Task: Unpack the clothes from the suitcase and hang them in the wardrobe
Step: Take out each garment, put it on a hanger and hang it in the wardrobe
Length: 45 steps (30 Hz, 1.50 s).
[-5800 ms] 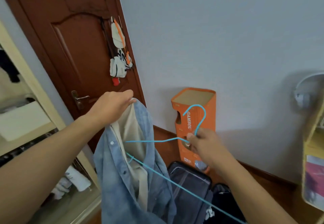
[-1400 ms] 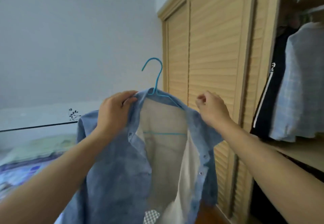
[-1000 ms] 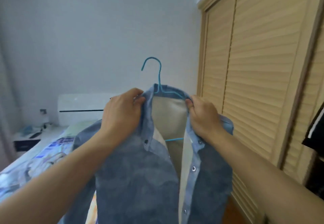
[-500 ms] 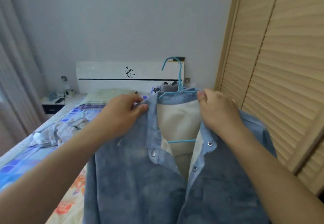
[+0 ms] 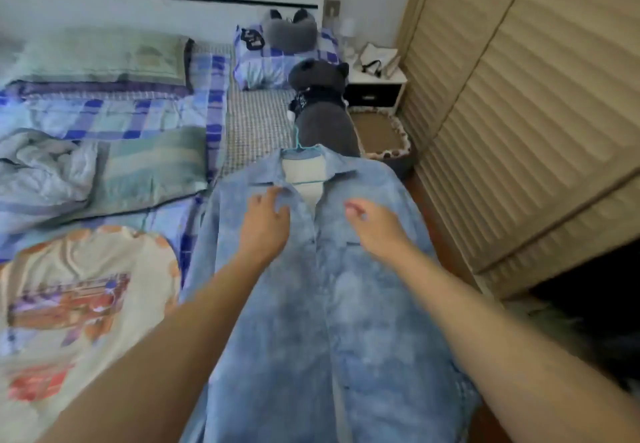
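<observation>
Bedroom, head view, looking down along the right edge of a bed. Far left, near: a cream T-shirt [image 5: 69,304] with an orange and red printed graphic, laid flat on the blue checked bedsheet [image 5: 138,113]. Behind it: a rumpled pale blue quilt [image 5: 38,172], a green striped pillow [image 5: 152,165] just beside it, and a second green pillow [image 5: 104,58] against the white headboard [image 5: 173,2]. Centre: a light blue denim shirt [image 5: 329,321], front side up, spread lengthwise on the bed's right edge, collar pointing away from the person; its pale lining shows at the open neck. A turquoise wire hanger [image 5: 300,146] sits inside the shirt, with only part of the wire showing above the collar and across the neck opening. Left hand [image 5: 265,222]: fingers spread and straight, resting on the shirt's left front just below the collar, gripping nothing. Right hand [image 5: 372,224]: fingers loosely curled, over the shirt's right chest, holding nothing; whether it touches the cloth cannot be told. Beyond the collar: a grey plush cat [image 5: 322,106] lying on the bed, and a blue checked pillow [image 5: 277,58] with a grey cushion on top. Right of the bed: a white bedside table [image 5: 377,82], a round pet bed [image 5: 381,137] on the wooden floor, then the wardrobe [image 5: 519,113] with pale louvred doors.
</observation>
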Available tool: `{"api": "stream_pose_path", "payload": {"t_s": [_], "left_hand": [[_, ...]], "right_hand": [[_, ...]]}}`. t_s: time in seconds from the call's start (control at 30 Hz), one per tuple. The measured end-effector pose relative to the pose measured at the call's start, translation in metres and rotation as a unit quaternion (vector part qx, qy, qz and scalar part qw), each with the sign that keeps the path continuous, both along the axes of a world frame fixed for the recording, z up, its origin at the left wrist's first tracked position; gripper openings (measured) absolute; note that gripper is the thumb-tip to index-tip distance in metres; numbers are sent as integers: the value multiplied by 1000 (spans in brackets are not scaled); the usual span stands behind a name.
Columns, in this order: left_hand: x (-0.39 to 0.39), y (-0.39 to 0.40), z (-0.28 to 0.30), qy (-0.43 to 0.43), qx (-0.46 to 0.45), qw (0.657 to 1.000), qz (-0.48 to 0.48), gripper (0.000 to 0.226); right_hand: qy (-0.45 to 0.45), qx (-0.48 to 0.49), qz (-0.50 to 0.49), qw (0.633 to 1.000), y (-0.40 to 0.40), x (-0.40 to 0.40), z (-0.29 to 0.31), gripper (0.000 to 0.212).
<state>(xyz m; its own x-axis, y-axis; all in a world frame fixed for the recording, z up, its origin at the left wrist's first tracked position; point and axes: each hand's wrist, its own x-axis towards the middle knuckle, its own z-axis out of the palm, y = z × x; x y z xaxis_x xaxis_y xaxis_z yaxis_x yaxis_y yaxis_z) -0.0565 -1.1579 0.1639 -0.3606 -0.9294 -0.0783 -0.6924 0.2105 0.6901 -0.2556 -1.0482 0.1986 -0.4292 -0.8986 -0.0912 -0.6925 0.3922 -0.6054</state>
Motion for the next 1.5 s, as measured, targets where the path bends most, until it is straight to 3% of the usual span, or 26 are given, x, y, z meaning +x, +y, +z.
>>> {"api": "stream_pose_path", "payload": {"t_s": [0.07,0.13,0.2,0.3,0.47,0.57,0.67,0.77,0.87,0.93,1.03,1.13,1.27,1.5], "left_hand": [[36,71,-102,-82,103,986,-99,54],[79,140,-184,-158,189,955,-167,70],[116,190,-216,-224,274,910,-215,74],[148,235,-229,-238,301,897,-221,68],[129,256,-233,-231,363,891,-143,44],[90,262,-241,-174,328,927,-63,29],[48,260,-257,-104,252,961,54,21],[11,259,-291,-110,182,962,172,28],[-20,262,-323,-195,160,930,267,47],[-36,262,-334,-230,159,917,284,47],[-43,260,-340,-267,155,915,259,33],[-39,259,-327,-221,151,927,262,17],[-30,259,-292,-61,202,937,279,21],[-4,262,-239,28,261,919,293,16]], "right_hand": [[-2,153,68,986,84,13,-94,31],[-41,335,72,939,161,19,-152,37],[-35,400,55,914,217,12,-187,50],[-7,449,49,892,245,4,-205,52],[16,386,11,922,212,6,-235,32],[33,314,28,948,188,31,-269,21],[81,288,32,954,173,61,-299,41],[144,296,30,944,167,67,-333,51],[160,265,37,950,173,55,-354,31],[128,234,60,962,181,42,-360,25],[-21,190,17,981,188,25,-352,12],[-122,136,-23,983,198,23,-330,14],[-122,42,-25,991,203,35,-300,22],[-142,-31,48,988,197,60,-272,18]]}}
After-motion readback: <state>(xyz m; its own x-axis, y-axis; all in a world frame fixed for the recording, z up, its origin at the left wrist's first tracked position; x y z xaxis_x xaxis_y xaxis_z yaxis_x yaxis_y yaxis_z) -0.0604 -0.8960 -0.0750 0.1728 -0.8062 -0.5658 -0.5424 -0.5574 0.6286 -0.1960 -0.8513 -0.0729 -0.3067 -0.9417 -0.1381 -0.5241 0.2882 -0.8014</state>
